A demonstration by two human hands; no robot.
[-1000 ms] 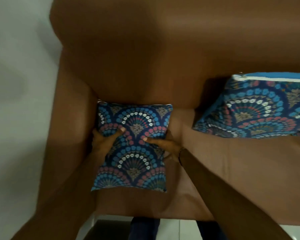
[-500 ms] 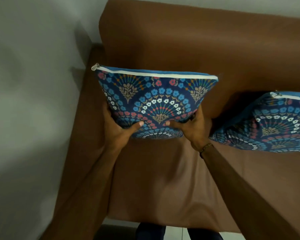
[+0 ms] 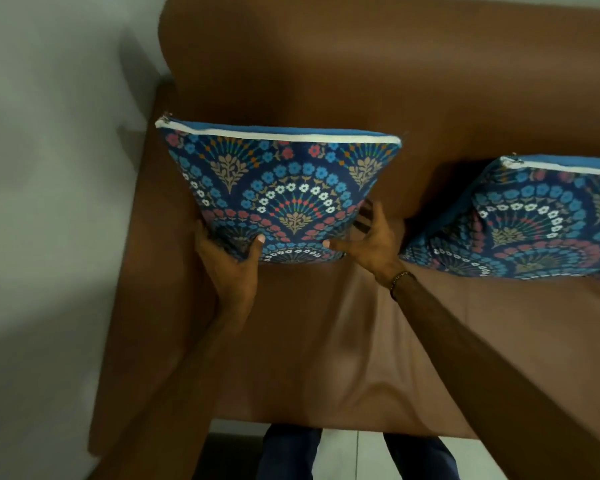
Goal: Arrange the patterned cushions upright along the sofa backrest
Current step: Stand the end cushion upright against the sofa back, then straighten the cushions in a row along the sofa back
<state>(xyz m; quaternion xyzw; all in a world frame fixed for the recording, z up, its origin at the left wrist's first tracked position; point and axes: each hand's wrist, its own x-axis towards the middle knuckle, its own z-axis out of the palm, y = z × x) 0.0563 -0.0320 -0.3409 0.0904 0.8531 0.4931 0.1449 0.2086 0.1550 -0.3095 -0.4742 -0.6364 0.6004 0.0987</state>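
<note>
A blue patterned cushion (image 3: pixel 281 188) with a white zipper edge on top stands upright on the seat, leaning against the brown sofa backrest (image 3: pixel 326 71) at the sofa's left end. My left hand (image 3: pixel 229 261) grips its lower left corner, thumb on the front. My right hand (image 3: pixel 371 244) holds the lower right corner, thumb on the front and fingers spread along the right edge. A second matching cushion (image 3: pixel 534 220) leans upright against the backrest to the right, partly cut off by the frame edge.
The brown seat (image 3: pixel 326 341) stretches in front of both cushions. The left armrest (image 3: pixel 136 271) runs beside a grey wall (image 3: pixel 49 168). My legs (image 3: pixel 291 455) stand on pale floor tiles (image 3: pixel 354 452) at the sofa's front edge.
The cushion went from lying flat on the seat to standing upright against the backrest. Since half a second ago it has barely moved; my right hand's fingers have spread.
</note>
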